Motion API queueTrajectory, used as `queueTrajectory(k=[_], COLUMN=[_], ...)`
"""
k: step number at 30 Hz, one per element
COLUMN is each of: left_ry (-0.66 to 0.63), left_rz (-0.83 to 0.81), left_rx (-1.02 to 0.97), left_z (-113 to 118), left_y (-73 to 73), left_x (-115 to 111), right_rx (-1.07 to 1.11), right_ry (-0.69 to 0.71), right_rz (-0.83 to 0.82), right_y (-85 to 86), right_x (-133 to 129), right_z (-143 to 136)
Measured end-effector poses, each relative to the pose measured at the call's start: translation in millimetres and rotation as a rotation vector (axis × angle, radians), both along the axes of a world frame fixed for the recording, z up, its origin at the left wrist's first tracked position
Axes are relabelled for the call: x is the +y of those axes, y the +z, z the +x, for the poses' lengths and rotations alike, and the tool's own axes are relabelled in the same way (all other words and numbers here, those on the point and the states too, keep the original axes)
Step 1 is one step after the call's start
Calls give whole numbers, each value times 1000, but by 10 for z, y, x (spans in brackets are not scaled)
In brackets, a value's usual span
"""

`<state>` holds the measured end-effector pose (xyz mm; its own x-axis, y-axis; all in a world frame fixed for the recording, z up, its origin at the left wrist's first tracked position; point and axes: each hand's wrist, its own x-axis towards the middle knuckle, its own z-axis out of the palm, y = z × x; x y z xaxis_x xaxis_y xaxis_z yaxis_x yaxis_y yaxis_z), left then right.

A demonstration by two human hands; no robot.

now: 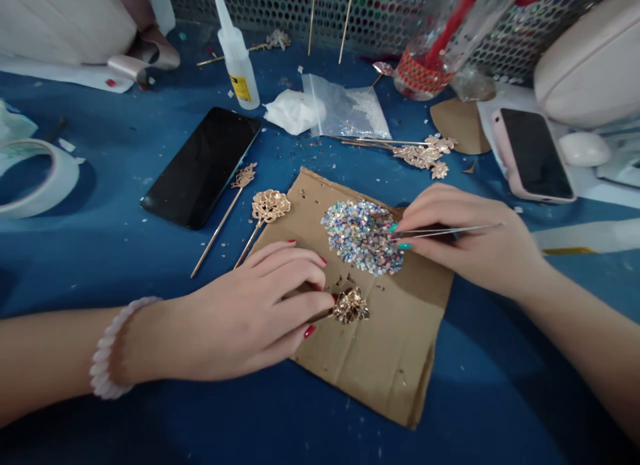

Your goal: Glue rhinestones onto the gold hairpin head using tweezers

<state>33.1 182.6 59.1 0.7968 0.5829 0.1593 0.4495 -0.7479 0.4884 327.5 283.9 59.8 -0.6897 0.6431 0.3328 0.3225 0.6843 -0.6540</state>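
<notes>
My left hand (250,312) is closed on a gold flower hairpin (351,306), its ornament just past my fingertips over a piece of cardboard (370,365). Most of that pin's stick is hidden by the fingers. Between the thumb and fingers of my right hand (465,238) is a pair of thin metal tweezers (450,230). Their tips reach the right side of a pile of small glittering rhinestones (360,237) on the cardboard; whether they pinch a stone is too small to tell. Two more gold hairpins, one with an openwork flower (271,206), lie left of the cardboard.
A black phone (203,168), a glue bottle (240,62), a crumpled tissue (294,112) and a plastic bag (350,110) lie behind the cardboard. Further gold hairpins (423,153) rest at the back. At right is a pink-cased phone (535,155); at left, a tape roll (60,188).
</notes>
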Motion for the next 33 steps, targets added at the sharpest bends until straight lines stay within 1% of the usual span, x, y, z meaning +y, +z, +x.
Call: queueTrajectory(k=[3,6,11,16,21,24,28,33], left_ry=[-2,-6,-8,-13,5,7,2,12], left_rz=[-3,-3,-6,-11,-16,-10,-4,-2], left_rx=[0,3,5,4,-10,-22,-28,-29], left_z=[3,4,-1,-2,18,30,37,34], left_y=[4,3,-6,-9,-15,-16,-13,-13], left_x=[-1,2,7,6,5,10,8,-2], right_rx=[-18,-23,-32,-18,-6,-13,-24,-36], right_ry=[-84,-133,-161,-168,-246,-231,-191,-176], right_rz=[1,-13,-44,-49,-31,-62,-61,-70], right_y=[-2,-5,-10,20,67,84,75,35], right_x=[-20,-23,-29,-86,-177,-188,-148,-107], right_z=[12,24,19,6,-120,-270,-433,-468])
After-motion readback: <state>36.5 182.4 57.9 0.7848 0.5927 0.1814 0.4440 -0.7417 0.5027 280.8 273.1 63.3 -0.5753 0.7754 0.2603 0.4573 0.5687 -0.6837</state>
